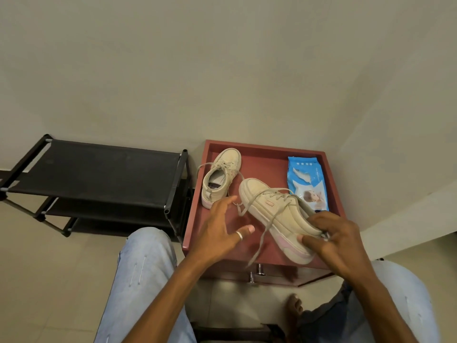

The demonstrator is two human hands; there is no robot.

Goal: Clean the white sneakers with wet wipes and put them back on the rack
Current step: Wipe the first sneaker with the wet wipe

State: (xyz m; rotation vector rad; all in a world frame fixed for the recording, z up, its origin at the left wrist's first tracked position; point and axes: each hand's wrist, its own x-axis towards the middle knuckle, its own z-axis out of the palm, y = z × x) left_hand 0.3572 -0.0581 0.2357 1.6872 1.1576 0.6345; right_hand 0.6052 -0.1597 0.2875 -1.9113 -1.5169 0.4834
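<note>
Two off-white sneakers with pink heels are over a reddish-brown table (pixel 262 157). One sneaker (pixel 221 178) stands on the table at the back left. The other sneaker (pixel 277 214) is tilted on its side with its laces hanging, and my right hand (pixel 333 237) grips it at the heel. My left hand (pixel 217 231), a ring on its thumb, hovers with spread fingers just left of that shoe and touches nothing. A blue pack of wet wipes (pixel 309 184) lies at the table's right, partly behind the held shoe.
A black shoe rack (pixel 99 174) with fabric shelves stands left of the table against the beige wall. My knees in light jeans frame the table's front, where metal drawer handles (pixel 254 273) show. A bare foot (pixel 294 308) rests on the tiled floor.
</note>
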